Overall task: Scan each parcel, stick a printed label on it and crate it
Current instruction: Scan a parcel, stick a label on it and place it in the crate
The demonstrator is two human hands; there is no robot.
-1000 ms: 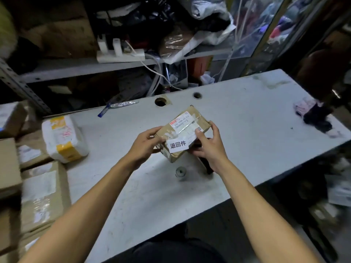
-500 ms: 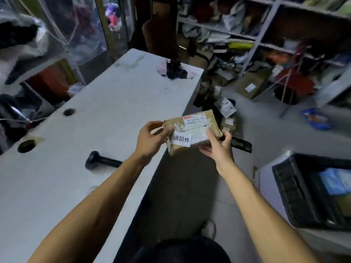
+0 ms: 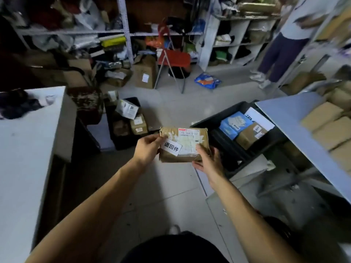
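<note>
Head view: white table (image 3: 28,149) left, cluttered shelves (image 3: 121,33) beyond tiled floor (image 3: 171,186).

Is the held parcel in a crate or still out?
Out: the parcel is held by left hand and right hand above the floor, beside the black crate.

brown cardboard parcel (image 3: 183,144), white label (image 3: 171,147) with black characters, black crate (image 3: 230,147), red chair (image 3: 174,58)

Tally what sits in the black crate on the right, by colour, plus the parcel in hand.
Right black crate:
Blue parcel: 1
Brown box: 1
White parcel: 1
Held by left hand and right hand:
Brown parcel: 1
Total: 4
</note>
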